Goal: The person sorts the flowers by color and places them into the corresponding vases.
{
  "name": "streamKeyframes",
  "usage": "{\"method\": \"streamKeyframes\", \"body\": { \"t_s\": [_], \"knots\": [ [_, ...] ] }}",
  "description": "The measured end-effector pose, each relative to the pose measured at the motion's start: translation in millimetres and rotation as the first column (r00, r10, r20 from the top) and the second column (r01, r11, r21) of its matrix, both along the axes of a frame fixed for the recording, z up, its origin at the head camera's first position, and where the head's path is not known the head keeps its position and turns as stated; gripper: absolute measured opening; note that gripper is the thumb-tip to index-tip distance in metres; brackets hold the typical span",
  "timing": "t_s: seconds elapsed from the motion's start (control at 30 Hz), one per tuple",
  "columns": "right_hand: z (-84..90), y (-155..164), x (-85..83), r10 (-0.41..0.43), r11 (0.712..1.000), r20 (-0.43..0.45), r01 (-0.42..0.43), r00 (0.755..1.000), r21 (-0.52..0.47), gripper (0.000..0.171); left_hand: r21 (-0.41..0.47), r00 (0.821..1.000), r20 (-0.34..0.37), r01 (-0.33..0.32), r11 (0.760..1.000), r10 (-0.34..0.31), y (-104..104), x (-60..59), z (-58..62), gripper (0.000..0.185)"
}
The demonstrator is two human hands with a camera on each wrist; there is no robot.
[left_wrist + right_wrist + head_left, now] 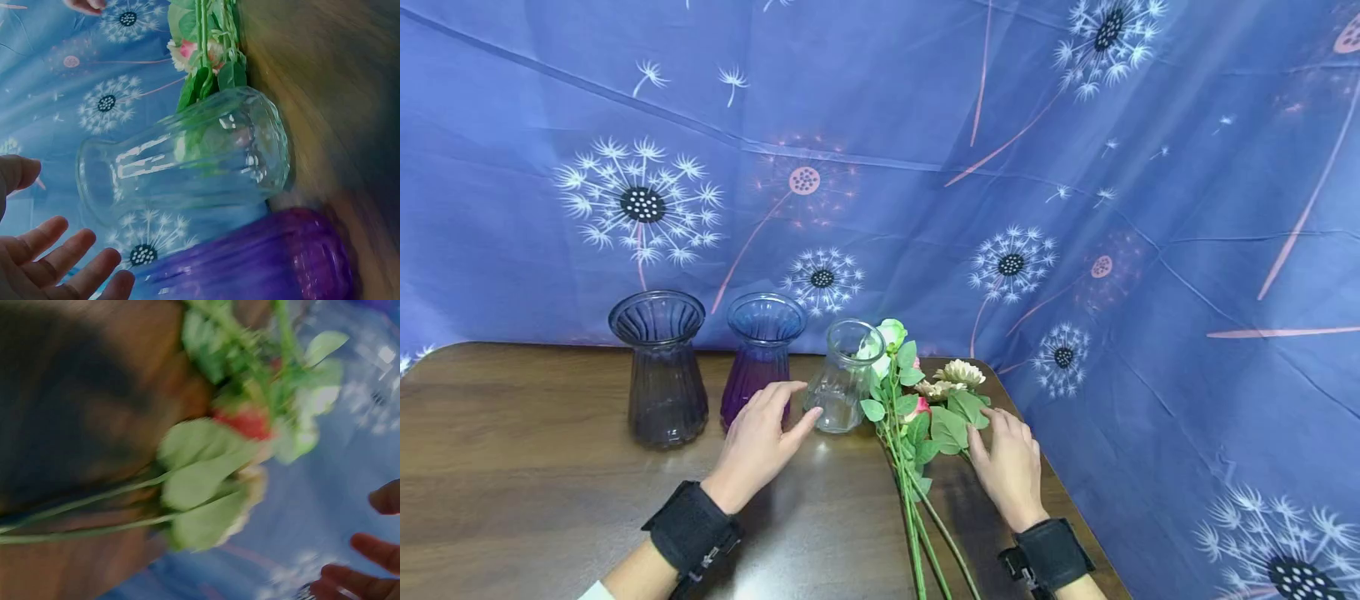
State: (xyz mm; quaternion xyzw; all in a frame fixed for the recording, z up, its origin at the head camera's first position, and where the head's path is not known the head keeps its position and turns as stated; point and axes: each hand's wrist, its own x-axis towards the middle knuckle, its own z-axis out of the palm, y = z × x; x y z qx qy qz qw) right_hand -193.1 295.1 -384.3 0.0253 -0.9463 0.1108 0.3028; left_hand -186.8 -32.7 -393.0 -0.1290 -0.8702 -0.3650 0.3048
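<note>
Cloth (880,167) in blue with dandelion print hangs behind and drapes past the right end of the wooden table (512,483). Along the table's far edge three vases stand upright in a row: a smoky grey vase (661,371), a purple vase (760,354) just beside it, and a smaller clear glass vase (844,379) at the right end. The flower bunch (917,417) lies flat on the table just right of the clear vase, its leaves touching or nearly touching the glass.

The left hand (758,446) hovers with fingers spread and relaxed, gripping nothing; its fingertips are at the base of the clear vase, in front of the purple one. The left wrist view shows the fingers (56,262) near the glass, with a gap. The right hand (1009,467) rests loosely open at the right side of the leaves, fingertips touching or almost touching them; the blurred right wrist view does not settle it.

It looks as though vase and stems are about to be taken up. To do that well, I would wrap the left hand round the vase's narrow waist to steady it, and pinch the stems low, below the leaves.

The bunch's long axis runs from the near table edge away from the person, heads pointing towards the cloth, cut ends towards the person.
</note>
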Motion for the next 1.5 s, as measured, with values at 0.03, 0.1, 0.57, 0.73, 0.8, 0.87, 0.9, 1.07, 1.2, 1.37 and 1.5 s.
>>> {"method": "streamKeyframes", "body": {
  "t_s": [0.03,0.1,0.57,0.73,0.8,0.87,0.9,1.07,1.2,1.37,1.5],
  "knots": [
    [-3.0,6,-2.4,-0.009,1.000,0.000,0.009,1.000,-0.008,0.033,0.003,1.000,0.002,0.002,1.000,-0.002,3,-3.2,0.3,0.041],
    [-9.3,17,-6.9,-0.020,0.999,0.003,0.020,1.000,-0.025,0.031,0.017,1.000,0.010,0.003,1.000,-0.003,8,-10.7,0.8,0.041],
    [-53.7,65,-25.7,-0.079,0.985,0.304,0.120,0.949,-0.121,0.030,0.141,0.988,0.137,0.054,0.988,-0.074,31,-47.7,-5.7,0.044],
    [-56.4,68,-32.4,-0.073,0.977,0.412,0.148,0.908,-0.153,0.029,0.155,0.985,0.152,0.059,0.986,-0.083,36,-56.3,-9.6,0.048],
    [-56.6,68,-34.0,-0.084,0.976,0.443,0.163,0.892,-0.145,0.028,0.161,0.985,0.154,0.051,0.986,-0.076,38,-59.1,-10.5,0.050],
    [-56.7,68,-35.6,-0.088,0.976,0.462,0.169,0.882,-0.136,0.026,0.167,0.985,0.158,0.038,0.985,-0.065,39,-61.5,-10.9,0.052],
    [-57.0,68,-36.4,-0.091,0.977,0.463,0.169,0.881,-0.128,0.024,0.168,0.985,0.160,0.033,0.985,-0.060,39,-62.8,-10.9,0.053],
    [-59.7,68,-39.7,-0.088,0.984,0.474,0.151,0.876,-0.097,0.014,0.166,0.983,0.178,0.020,0.986,-0.050,39,-69.3,-14.0,0.057],
    [-60.4,68,-40.7,-0.086,0.984,0.490,0.150,0.867,-0.092,0.011,0.168,0.972,0.226,0.024,0.986,-0.062,39,-72.6,-18.0,0.060],
    [-58.6,68,-43.0,-0.082,0.985,0.512,0.147,0.855,-0.089,0.013,0.163,0.966,0.249,0.023,0.986,-0.063,39,-74.7,-21.9,0.059],
    [-54.6,67,-46.4,-0.080,0.985,0.524,0.148,0.848,-0.089,0.013,0.153,0.969,0.242,0.017,0.988,-0.054,39,-76.6,-25.1,0.055]
  ]
}}
